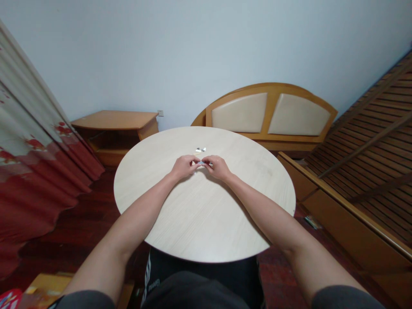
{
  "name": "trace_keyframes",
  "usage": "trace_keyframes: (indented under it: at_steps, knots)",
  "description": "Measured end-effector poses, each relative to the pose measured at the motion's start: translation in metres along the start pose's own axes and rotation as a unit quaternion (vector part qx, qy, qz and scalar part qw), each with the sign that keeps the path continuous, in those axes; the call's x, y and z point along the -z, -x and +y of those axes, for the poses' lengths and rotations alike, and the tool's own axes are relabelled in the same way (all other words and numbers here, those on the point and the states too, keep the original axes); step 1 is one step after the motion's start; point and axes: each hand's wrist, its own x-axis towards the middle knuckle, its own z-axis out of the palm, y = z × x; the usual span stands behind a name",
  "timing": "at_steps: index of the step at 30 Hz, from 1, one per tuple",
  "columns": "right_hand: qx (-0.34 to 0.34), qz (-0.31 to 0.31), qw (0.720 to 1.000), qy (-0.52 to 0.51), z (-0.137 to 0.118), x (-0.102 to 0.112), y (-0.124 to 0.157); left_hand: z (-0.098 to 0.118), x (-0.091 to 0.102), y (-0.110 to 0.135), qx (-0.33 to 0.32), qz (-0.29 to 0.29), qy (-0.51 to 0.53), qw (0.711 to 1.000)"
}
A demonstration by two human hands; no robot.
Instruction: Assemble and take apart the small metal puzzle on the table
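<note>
Over the middle of a round pale table, my left hand and my right hand meet at the fingertips. Both are closed in a pinch on one small bluish-grey piece, whose kind is too small to make out. Fingers cover most of it. Just beyond the hands lie several tiny white and dark pieces on the tabletop. Something small and pale also shows below the fingers of my left hand, partly hidden.
A wooden cabinet stands at the back left beside a red and white curtain. Behind the table, a headboard leans at the wall. Wooden bed boards and slats are on the right. A cardboard box sits at lower left.
</note>
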Motion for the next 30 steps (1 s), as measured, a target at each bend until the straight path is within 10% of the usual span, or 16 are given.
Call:
trace_keyframes:
  at_steps: [30]
  knots:
    - [0.0,-0.006,0.999,-0.033,0.0027,0.0011,-0.0012,0.0001,0.0001,0.0,-0.009,0.005,-0.007,1.0]
